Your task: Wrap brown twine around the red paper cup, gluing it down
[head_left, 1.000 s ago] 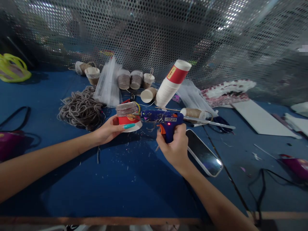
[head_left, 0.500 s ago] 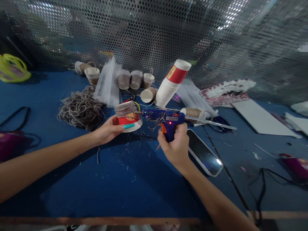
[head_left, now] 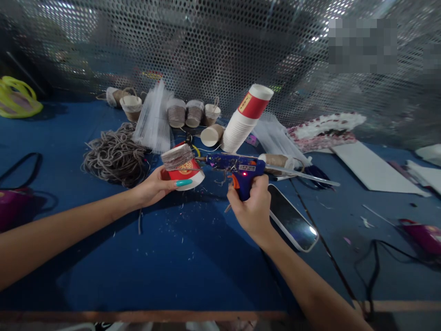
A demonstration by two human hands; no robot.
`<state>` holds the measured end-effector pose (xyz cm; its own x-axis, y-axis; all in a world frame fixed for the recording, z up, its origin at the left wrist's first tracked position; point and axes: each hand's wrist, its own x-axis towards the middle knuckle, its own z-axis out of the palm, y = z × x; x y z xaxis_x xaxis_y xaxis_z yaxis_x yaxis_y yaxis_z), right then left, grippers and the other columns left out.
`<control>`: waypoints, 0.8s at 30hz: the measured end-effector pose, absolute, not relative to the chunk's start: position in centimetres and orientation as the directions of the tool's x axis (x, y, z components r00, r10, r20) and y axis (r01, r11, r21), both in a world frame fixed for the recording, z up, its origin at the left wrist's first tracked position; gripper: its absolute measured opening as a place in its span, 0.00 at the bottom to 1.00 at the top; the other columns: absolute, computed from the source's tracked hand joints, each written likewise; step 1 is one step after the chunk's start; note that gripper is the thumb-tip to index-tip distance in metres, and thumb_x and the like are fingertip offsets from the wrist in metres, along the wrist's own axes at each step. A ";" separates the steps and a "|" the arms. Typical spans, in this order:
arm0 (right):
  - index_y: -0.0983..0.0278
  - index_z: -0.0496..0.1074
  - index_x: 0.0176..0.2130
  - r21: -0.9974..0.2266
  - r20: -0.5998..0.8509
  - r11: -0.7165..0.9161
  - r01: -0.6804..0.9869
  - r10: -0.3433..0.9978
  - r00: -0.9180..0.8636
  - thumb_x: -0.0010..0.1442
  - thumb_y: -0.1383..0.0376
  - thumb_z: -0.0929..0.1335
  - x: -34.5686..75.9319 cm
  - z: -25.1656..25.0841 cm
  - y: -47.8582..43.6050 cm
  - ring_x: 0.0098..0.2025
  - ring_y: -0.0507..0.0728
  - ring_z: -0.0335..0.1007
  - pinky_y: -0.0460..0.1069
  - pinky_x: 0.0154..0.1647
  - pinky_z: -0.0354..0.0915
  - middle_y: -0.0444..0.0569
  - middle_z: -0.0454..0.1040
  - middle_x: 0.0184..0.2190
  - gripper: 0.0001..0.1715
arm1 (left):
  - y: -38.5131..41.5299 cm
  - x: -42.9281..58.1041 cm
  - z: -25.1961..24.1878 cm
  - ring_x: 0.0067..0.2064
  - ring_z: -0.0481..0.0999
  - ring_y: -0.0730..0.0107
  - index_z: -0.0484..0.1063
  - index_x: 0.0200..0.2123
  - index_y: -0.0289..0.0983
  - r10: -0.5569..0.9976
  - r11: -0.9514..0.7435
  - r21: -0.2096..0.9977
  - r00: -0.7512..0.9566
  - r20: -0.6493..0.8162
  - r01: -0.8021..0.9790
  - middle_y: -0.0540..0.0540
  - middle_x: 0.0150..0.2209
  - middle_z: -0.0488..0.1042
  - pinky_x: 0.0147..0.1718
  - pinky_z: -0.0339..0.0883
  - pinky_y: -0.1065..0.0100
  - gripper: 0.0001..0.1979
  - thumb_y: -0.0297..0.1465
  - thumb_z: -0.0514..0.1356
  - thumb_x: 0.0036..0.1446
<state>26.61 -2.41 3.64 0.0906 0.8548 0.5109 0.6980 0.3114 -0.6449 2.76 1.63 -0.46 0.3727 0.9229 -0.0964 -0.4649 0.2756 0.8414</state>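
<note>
My left hand (head_left: 156, 187) is closed round an upturned red paper cup (head_left: 184, 171) whose upper part is wound with grey twine; the cup is tilted to the left. My right hand (head_left: 253, 209) grips the handle of a blue glue gun (head_left: 237, 166) with a red light on. The gun's nozzle points left and sits just beside the cup's right side. Both are held a little above the blue table (head_left: 172, 248).
A heap of grey twine (head_left: 115, 154) lies at the left. A leaning stack of paper cups (head_left: 244, 117), several twine-wrapped cups (head_left: 186, 114) and clear plastic sleeves stand behind. A phone (head_left: 291, 216) lies right of my right hand. Cables and white boards are at the right.
The cup has tilted further left and risen slightly in my left hand. The glue gun has shifted a little to the right and up.
</note>
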 end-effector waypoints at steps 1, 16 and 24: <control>0.56 0.50 0.34 -0.641 0.514 0.313 0.701 0.853 0.089 0.52 0.59 0.67 26.6 3.6 -2.4 0.20 0.54 0.66 0.50 0.19 0.61 0.38 0.65 0.22 0.18 | 1.6 2.8 -0.4 0.55 0.78 0.48 0.75 0.46 0.36 0.924 0.273 0.840 0.372 -0.093 -0.468 0.41 0.47 0.81 0.55 0.72 0.56 0.32 0.28 0.77 0.34; 0.58 0.53 0.33 -0.669 0.217 -0.039 0.742 0.945 0.246 0.50 0.44 0.70 28.5 2.0 0.2 0.21 0.59 0.69 0.53 0.21 0.65 0.42 0.65 0.19 0.29 | 1.5 2.8 -0.1 0.58 0.75 0.42 0.75 0.46 0.35 0.930 0.249 0.857 0.358 -0.082 -0.452 0.38 0.48 0.80 0.57 0.70 0.52 0.33 0.32 0.77 0.33; 0.63 0.59 0.37 -0.293 0.520 0.011 0.956 0.841 0.149 0.58 0.46 0.67 27.3 3.0 -1.6 0.46 0.77 0.68 0.73 0.43 0.65 0.66 0.71 0.34 0.25 | 2.1 2.2 0.6 0.42 0.83 0.57 0.77 0.43 0.36 0.868 0.373 0.823 0.474 -0.146 -0.429 0.42 0.41 0.83 0.43 0.78 0.64 0.29 0.32 0.78 0.33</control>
<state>27.28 -1.57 3.00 0.1494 0.8411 0.5199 0.9560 0.0113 -0.2931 2.25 2.09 0.59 0.4739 0.8683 -0.1464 -0.4293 0.3729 0.8225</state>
